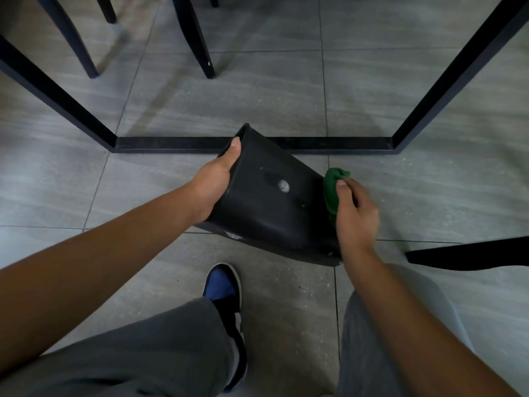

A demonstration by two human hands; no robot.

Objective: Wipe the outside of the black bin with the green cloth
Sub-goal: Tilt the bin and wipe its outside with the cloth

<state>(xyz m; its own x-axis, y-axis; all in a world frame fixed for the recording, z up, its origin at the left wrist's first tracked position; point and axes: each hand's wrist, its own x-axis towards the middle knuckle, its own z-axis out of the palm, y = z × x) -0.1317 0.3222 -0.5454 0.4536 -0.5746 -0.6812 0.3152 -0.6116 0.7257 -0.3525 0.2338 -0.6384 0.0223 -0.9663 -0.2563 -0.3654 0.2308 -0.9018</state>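
Observation:
The black bin [274, 204] lies tilted on its side above the grey tiled floor, a pale smudge on its upper wall. My left hand [213, 184] grips its left end, thumb on top along the edge. My right hand [355, 213] holds the bunched green cloth [332, 187] and presses it against the bin's right end. Part of the cloth is hidden behind my fingers.
A black metal table frame [171, 144] runs across the floor just behind the bin, with slanted legs at both sides. Chair legs [200, 44] stand farther back. Another dark chair leg [469, 257] juts in at the right. My blue and black shoe [226, 299] is below the bin.

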